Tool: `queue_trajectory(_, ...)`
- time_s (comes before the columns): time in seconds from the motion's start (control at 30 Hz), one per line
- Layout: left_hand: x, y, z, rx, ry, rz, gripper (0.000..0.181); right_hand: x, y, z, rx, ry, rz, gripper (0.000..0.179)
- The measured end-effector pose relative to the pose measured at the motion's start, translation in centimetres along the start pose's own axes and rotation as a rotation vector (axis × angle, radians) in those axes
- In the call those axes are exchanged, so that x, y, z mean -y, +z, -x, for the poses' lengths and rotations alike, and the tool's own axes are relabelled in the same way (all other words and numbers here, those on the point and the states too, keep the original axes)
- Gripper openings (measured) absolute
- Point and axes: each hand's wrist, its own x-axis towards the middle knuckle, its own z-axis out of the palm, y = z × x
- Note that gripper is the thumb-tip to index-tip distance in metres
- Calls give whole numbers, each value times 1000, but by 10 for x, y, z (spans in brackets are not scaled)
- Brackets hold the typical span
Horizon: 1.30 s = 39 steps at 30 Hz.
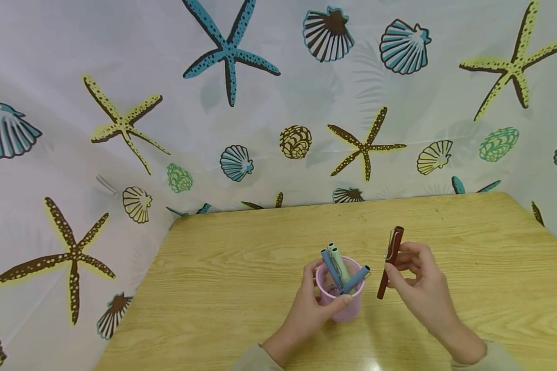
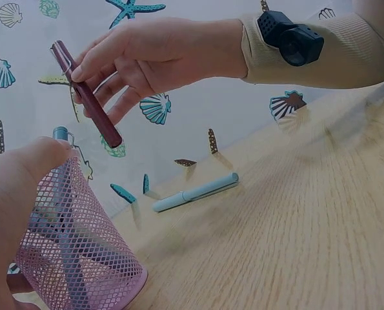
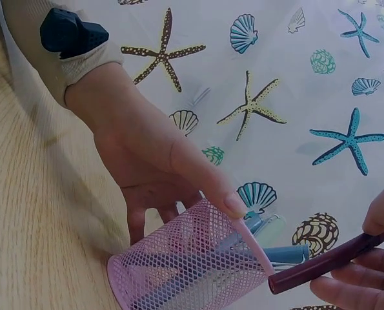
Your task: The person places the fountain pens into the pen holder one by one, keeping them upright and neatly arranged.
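A pink mesh pen cup stands on the wooden table, gripped around its side by my left hand, thumb near the rim. Several pens lean inside it: blue pens and pale green pens, capped ends up. To the right of the cup, my right hand pinches a dark maroon pen between thumb and fingers. The pen is raised off the table and tilted, its metal clip facing left. In the left wrist view, its lower end points down beside the cup's mouth.
A light blue pen lies on the table beyond the cup in the left wrist view. A white cloth printed with shells and starfish hangs along the table's back edge and sides. Each sleeve bears a black wrist device.
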Motion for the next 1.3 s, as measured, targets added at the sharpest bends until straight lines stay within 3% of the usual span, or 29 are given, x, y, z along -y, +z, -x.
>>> queue_trajectory(0.23, -26, -2, 6, 2, 13, 5, 73, 4, 9, -1, 1, -132, -89, 42)
queue_trajectory(0.4, -38, -4, 8, 4, 4, -2, 73, 6, 16, -3, -22, -147, -125, 41)
queue_trajectory(0.57, -38, -4, 8, 3, 8, 2, 74, 3, 24, -5, -50, -158, -101, 41)
queue_trajectory(1.07, -35, -3, 9, 6, 34, -7, 74, -7, 35, 4, 15, -169, 43, 39)
queue_trajectory(1.3, -36, -3, 10, 3, 32, -1, 74, -7, 37, 7, 2, -207, 125, 38)
